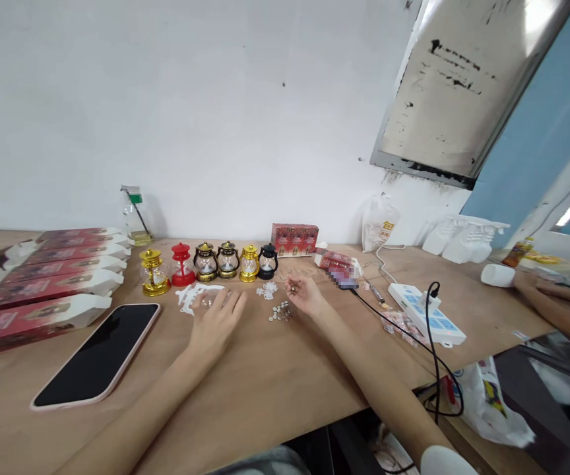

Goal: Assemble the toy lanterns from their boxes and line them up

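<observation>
My left hand (218, 323) reaches over the table with its fingers stretched out, palm down. Under its fingertips lie white cut-out pieces (186, 298) and what looks like a clear part, partly hidden by the fingers. With curled, pinching fingers, my right hand (307, 297) holds a tiny dark, shiny thing, too small to make out. Just below it, several small silvery discs (279, 311) are scattered. A little pile of small white pieces (267, 290) sits between the hands. Behind them stand several miniature lanterns in a row, among them a red lantern (182, 264) and a black lantern (267, 262).
Left are a phone (97, 356) and several red boxes (37, 320) with open flaps. More red boxes (295, 240) stand against the wall. A power strip (426, 315) with black cables lies right, near white spray heads (463, 237). Another person's arms (557, 303) rest at far right.
</observation>
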A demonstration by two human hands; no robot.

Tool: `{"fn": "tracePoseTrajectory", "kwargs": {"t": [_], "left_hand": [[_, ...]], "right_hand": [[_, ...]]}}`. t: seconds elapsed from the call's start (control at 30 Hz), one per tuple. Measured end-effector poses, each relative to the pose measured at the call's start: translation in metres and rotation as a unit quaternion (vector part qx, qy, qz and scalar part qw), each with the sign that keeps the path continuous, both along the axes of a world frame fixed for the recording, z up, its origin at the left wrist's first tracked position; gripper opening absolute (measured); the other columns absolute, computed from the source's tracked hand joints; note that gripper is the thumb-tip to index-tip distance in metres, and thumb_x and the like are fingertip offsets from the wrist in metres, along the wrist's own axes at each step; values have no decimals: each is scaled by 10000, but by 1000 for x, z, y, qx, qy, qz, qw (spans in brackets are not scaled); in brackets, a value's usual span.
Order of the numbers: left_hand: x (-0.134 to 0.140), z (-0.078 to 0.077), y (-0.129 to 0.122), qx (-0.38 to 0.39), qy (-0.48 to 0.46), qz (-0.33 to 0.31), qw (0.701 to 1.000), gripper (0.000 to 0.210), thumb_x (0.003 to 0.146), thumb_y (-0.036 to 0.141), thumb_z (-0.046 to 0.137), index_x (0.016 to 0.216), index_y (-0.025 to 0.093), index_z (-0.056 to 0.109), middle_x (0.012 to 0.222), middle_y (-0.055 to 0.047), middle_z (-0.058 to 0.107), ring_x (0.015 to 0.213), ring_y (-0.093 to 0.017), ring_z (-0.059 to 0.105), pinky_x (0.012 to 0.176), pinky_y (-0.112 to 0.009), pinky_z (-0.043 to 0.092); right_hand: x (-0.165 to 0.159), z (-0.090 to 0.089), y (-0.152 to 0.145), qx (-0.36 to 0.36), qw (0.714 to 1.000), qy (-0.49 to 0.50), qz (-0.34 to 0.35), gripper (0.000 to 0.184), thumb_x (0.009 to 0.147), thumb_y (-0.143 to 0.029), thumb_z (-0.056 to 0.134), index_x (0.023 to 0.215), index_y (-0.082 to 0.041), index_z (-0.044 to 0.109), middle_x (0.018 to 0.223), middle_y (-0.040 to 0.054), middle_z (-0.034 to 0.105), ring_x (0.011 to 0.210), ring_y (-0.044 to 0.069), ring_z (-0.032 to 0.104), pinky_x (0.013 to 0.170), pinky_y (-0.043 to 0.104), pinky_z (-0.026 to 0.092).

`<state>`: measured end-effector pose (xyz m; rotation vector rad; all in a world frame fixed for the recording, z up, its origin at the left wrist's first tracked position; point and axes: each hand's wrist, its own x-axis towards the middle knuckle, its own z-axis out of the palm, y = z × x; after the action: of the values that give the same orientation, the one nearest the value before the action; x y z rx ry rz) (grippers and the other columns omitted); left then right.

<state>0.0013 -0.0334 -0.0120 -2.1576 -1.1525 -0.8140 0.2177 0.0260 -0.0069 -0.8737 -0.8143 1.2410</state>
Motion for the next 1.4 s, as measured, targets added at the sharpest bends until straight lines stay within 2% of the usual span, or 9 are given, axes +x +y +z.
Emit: {"fn": "tracePoseTrajectory", "kwargs": {"t": [0.23,0.5,0.7,0.8,1.0,1.07,1.17,1.27,1.4], "left_hand": [[0,-1,4,17,20,-34,999,527,746,-52,311,1084,224,607,977,-80,676,975,-227,577,941,-458,283],[0,-6,6,16,-7,-47,999,461,766,-27,302,1145,120,520,1092,-128,644,1012,-220,560,894,-397,285],[-2,-2,3,28,-51,-118,991,346,851,346,478,1123,133,490,1129,-153,631,1011,-219,565,855,-357,314],[-2,4,-2,61,-68,-131,987,335,835,400,505,1067,160,531,1070,-119,667,941,-202,590,828,-334,328],[-11,6,4,140,-39,-132,981,455,758,515,564,1048,164,568,963,-99,690,784,-210,590,694,-322,338],[-14,5,7,127,-53,-124,983,464,754,565,527,976,163,598,839,-90,688,708,-207,575,632,-316,328],[-17,5,10,23,-152,-96,983,506,777,617,417,886,163,612,779,-96,659,708,-222,567,621,-323,362],[-17,9,13,-126,-340,-58,930,584,807,623,281,922,147,600,824,-100,651,761,-237,580,671,-348,434],[-16,12,21,-316,-541,7,780,679,782,653,210,885,115,612,713,-99,661,721,-256,611,680,-369,481]], "right_hand": [[12,-11,8,-75,993,47,-80,151,755,-221,466,626,-194,539,527,15,554,548,138,566,532,252,471],[-4,-14,4,-78,990,46,-107,200,757,-221,457,585,-178,549,552,2,595,576,104,589,650,222,459],[-15,-13,-1,-55,992,-4,-110,201,742,-247,471,582,-180,572,515,3,610,589,130,591,669,244,440],[-20,-14,-3,-20,991,-44,-126,196,733,-269,487,573,-190,568,495,-11,597,594,141,580,710,265,438],[-37,-19,-11,123,971,-160,-128,212,754,-348,496,616,-191,532,623,-13,596,678,146,573,739,278,440],[-43,-21,-19,153,959,-210,-110,211,788,-365,484,680,-191,531,701,-5,607,733,144,578,742,272,439],[-49,-19,-34,186,931,-304,-85,189,848,-359,451,827,-196,544,836,13,622,823,143,577,774,277,432],[-50,-13,-47,224,906,-355,-46,208,882,-348,424,993,-203,522,990,40,605,898,147,564,816,296,440],[-54,-10,-56,283,882,-373,58,537,808,-391,567,1268,-222,347,1282,99,446,987,165,559,881,338,454]]}}
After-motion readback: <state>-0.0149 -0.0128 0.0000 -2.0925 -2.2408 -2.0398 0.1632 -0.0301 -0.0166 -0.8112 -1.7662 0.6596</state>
